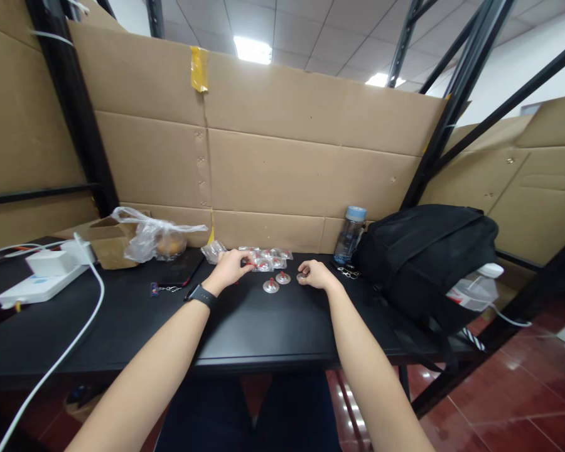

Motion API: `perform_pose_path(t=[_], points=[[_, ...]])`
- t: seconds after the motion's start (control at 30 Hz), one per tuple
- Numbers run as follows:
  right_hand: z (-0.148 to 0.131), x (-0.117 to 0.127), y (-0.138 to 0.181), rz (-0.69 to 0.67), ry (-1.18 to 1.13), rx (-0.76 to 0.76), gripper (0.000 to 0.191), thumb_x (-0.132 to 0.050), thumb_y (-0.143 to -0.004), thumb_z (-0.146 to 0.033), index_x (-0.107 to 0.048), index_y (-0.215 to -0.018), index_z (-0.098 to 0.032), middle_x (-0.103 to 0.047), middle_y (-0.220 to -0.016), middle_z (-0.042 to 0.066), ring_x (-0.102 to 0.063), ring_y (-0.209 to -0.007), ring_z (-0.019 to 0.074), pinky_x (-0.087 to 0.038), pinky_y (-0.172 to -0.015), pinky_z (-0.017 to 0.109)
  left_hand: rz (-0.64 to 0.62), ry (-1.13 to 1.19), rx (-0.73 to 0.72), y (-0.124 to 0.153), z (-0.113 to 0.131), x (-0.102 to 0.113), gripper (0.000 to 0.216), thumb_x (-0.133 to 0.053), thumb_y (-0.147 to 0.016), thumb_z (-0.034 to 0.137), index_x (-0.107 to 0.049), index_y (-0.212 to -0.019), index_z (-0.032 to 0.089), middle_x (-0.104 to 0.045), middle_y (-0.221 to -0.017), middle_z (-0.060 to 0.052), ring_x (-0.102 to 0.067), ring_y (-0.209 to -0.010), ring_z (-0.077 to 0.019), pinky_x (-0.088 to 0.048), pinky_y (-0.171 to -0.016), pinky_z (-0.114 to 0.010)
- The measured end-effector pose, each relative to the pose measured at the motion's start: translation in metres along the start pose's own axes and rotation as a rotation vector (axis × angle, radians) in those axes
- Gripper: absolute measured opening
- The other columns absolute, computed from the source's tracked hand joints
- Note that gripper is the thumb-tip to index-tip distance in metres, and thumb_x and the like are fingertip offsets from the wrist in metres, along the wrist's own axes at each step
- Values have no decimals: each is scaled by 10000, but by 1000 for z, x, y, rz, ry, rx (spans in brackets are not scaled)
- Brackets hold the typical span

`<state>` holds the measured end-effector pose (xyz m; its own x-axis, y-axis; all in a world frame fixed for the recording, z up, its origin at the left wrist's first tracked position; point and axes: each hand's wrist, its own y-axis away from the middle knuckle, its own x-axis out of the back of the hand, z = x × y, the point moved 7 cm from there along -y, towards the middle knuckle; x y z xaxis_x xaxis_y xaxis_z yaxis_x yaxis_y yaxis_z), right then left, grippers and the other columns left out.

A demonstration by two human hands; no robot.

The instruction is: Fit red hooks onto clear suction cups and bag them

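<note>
Two clear suction cups with red hooks stand on the black table: one suction cup (270,286) nearer me, another suction cup (283,277) just behind it. My right hand (314,275) is closed in a pinch on a third clear suction cup (301,278), low over the tabletop and partly hidden by the fingers. My left hand (231,271), with a dark watch (201,295) on its wrist, pinches at the front of a pile of bagged suction cups (265,263). A small red piece shows at its fingertips; its shape is hard to make out.
A clear plastic bag (169,245) of round fruit, a phone (181,271) with a keychain (162,289), and a white power strip (42,282) lie left. Right are a water bottle (350,235), keys (347,272) and a black backpack (428,263). Cardboard (273,169) walls the back.
</note>
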<state>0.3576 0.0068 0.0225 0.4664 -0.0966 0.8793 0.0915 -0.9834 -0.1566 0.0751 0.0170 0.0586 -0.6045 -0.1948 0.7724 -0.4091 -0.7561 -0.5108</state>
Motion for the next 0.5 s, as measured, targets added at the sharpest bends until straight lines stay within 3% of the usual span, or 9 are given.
perform_pose_path(t=[0.1,0.27,0.4,0.5], points=[[1,4,-1,58,-27,14,345,-812,-633,-188,-750,-972,-166,-741,-904,58,-675,-777,171,-491,-717,245,38,21,-26,0,9,-3,25,-718,-828,265,-730,-810,252,-761,-928,9,-669,-953,-234,-393,-907,-348],[-8,10,-5,186,-221,114,337,-819,-638,-212,-741,-964,-186,-743,-940,54,-666,-784,173,-518,-748,278,103,72,-70,1,22,-2,78,-728,-859,302,-755,-932,294,-763,-1011,18,-654,-1003,-228,-382,-933,-354],[-31,12,-3,263,-502,223,374,-815,-667,-315,-712,-1005,-192,-736,-1011,64,-670,-831,186,-540,-736,296,100,83,-80,2,34,-1,59,-718,-883,310,-773,-902,307,-765,-976,8,-636,-1014,-236,-371,-957,-381],[-57,10,4,249,-700,308,401,-812,-684,-370,-686,-1019,-188,-721,-1058,79,-677,-891,200,-528,-681,272,146,115,-69,3,40,0,53,-718,-884,298,-771,-885,290,-743,-1001,-9,-616,-1024,-235,-392,-941,-383]])
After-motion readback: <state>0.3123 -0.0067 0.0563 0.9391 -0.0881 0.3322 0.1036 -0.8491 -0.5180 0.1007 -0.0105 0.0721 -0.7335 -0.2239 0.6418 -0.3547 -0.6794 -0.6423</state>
